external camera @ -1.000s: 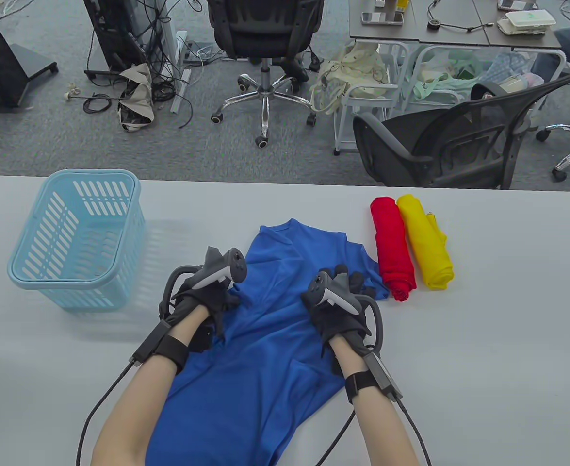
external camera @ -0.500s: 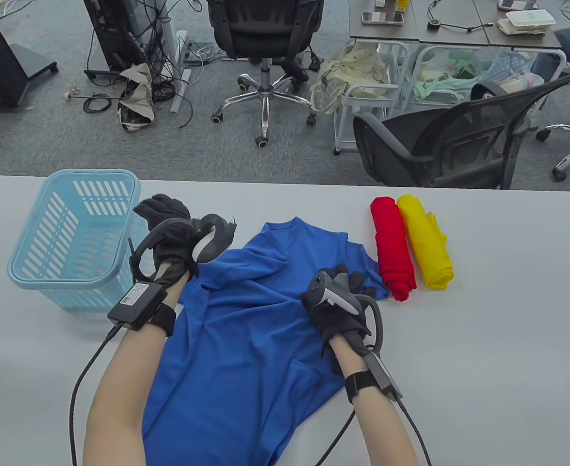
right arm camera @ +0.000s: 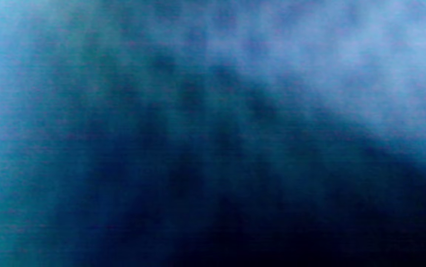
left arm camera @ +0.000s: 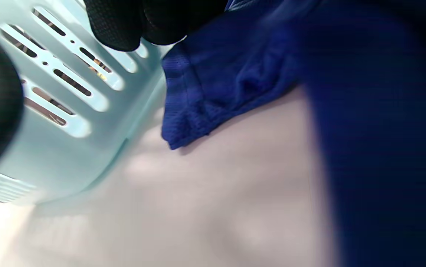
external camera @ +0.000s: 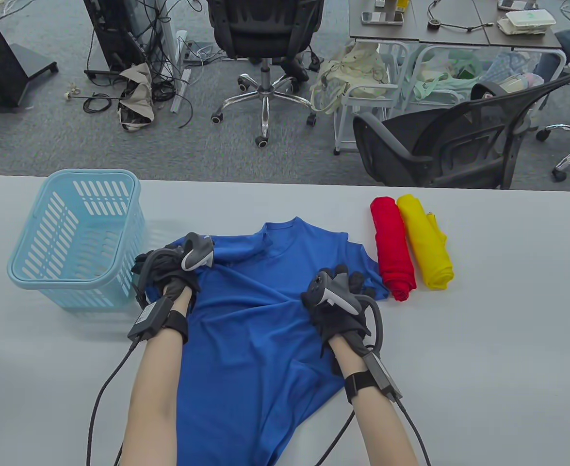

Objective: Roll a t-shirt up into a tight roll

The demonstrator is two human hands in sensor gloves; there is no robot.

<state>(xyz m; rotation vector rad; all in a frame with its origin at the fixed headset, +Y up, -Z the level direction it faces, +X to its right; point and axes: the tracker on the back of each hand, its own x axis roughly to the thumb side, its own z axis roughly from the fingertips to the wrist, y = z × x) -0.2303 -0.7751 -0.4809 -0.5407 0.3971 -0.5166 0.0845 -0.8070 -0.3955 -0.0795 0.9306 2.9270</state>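
The left hand (external camera: pixel 168 274) has pulled the blue t-shirt's (external camera: pixel 265 310) sleeve out toward nine o'clock, its grip pinching cloth; the right hand (external camera: pixel 335 303) still presses flat, grip relaxed. Spreading, not rolling yet.

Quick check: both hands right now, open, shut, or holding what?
Left hand: grips the left sleeve of the blue cotton t-shirt.
Right hand: rests on the t-shirt; grip cannot be told.

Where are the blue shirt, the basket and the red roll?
blue shirt (external camera: pixel 260 340), table view, middle of the flat body.
basket (external camera: pixel 73 284), table view, near rim.
red roll (external camera: pixel 392 242), table view, middle of the roll.
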